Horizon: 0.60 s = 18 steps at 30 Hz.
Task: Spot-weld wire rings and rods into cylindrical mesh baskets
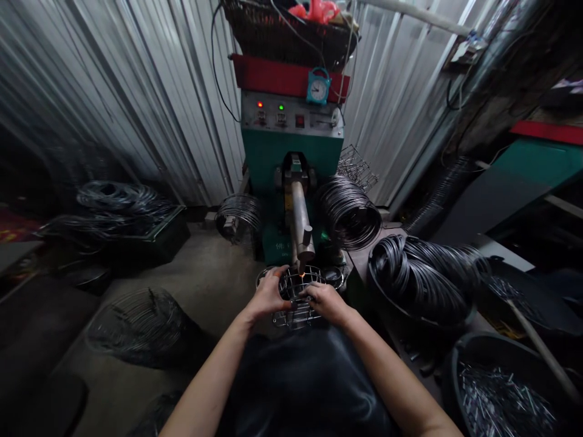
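Observation:
Between my two hands is a round wire basket (296, 315) of shiny metal rods, under the arm of a green spot welder (300, 203). My left hand (269, 296) is curled round the basket's left side. On the right, my right hand (322, 297) is closed at the near wires, its fingertips close to the welder's tip. A small orange glow shows where the electrode meets the wire. Whether a separate loose piece lies in the right fingers is too small to tell.
Wire ring bundles hang left (239, 215) and right (350, 212) of the welder. At right stand a tub of wire rings (380, 297) and a bucket of short rods (450, 370). A wire stack (141, 328) lies on the left floor. A blue clock (317, 88) sits on the machine.

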Motion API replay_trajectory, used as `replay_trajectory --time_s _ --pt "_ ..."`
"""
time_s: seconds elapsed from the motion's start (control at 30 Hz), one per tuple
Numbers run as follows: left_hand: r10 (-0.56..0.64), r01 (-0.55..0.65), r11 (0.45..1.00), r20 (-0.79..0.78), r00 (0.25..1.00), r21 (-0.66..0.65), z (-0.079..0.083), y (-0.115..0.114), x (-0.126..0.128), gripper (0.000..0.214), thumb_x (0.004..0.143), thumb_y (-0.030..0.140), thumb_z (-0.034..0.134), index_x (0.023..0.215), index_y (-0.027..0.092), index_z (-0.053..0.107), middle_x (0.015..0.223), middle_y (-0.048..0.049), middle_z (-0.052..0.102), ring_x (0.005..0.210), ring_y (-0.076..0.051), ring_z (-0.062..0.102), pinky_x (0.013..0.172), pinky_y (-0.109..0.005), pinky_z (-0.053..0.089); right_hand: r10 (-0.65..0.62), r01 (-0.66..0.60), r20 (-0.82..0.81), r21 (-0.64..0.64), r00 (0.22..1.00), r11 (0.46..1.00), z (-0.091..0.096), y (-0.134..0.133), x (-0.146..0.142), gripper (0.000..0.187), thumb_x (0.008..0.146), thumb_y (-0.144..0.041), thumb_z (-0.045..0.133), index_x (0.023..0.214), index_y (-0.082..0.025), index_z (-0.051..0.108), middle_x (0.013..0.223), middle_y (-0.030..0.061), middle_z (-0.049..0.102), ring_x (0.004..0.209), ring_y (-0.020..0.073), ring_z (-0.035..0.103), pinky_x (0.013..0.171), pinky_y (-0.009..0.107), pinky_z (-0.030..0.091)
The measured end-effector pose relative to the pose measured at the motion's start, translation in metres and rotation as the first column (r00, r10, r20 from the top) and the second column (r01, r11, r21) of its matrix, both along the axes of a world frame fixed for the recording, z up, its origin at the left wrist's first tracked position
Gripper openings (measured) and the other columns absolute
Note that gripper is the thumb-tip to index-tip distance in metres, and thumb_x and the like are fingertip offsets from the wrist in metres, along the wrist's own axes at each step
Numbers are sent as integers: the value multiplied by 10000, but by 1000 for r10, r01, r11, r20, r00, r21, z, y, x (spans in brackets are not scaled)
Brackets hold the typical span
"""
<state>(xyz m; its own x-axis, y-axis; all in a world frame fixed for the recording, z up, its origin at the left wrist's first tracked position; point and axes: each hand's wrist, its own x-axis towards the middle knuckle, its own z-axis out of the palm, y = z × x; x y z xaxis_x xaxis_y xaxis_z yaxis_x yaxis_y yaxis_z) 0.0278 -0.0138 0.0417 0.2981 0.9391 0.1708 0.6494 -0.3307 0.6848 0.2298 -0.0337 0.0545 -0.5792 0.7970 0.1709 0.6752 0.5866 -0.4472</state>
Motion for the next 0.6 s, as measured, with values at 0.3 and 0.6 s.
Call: replay_trajectory --time_s 0.3,0.6 --pt "122 -122 993 -29 992 8 0 10 5 865 470 309 760 1256 186 421 1194 -115 520 1118 -304 500 958 -442 388 -106 106 -24 21 994 994 2 8 -6 282 776 -71 537 979 -223 658 1008 43 661 908 165 632 776 230 473" --pt "168 -168 986 -55 984 10 8 24 4 890 471 317 763 1274 161 410 1244 -134 494 1171 -309 459 983 -435 364 -650 349 -559 -555 515 755 -46 -43 11 250 738 -364 614 907 -182 588 663 -14 597 579 131 553 556 252 455"
